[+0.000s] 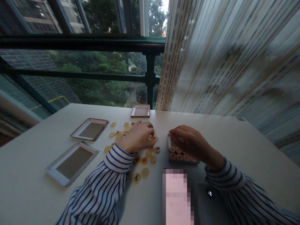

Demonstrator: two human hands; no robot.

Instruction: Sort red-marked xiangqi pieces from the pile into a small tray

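Observation:
Bent over a scatter of round Chinese chess pieces (144, 172), my left hand (139, 136) pinches a red-marked Chinese chess piece (154, 137) between thumb and fingers. The loose pieces show red characters, black characters or blank faces, and my hand and sleeve cover some of them. To the right, my right hand (191, 140) is over a small open box (182, 161), its fingers close together at the box's far left corner. Red-marked pieces stand in rows along the near side of that box. Whatever is between the right fingertips is hidden.
Two shallow trays, one brown-rimmed (93, 138) and one pale-rimmed (53, 171), lie on the left of the white table (234, 134). Another small tray (140, 116) lies at the back edge. A phone (178, 197), its screen blurred, and a dark device (201, 206) lie in front.

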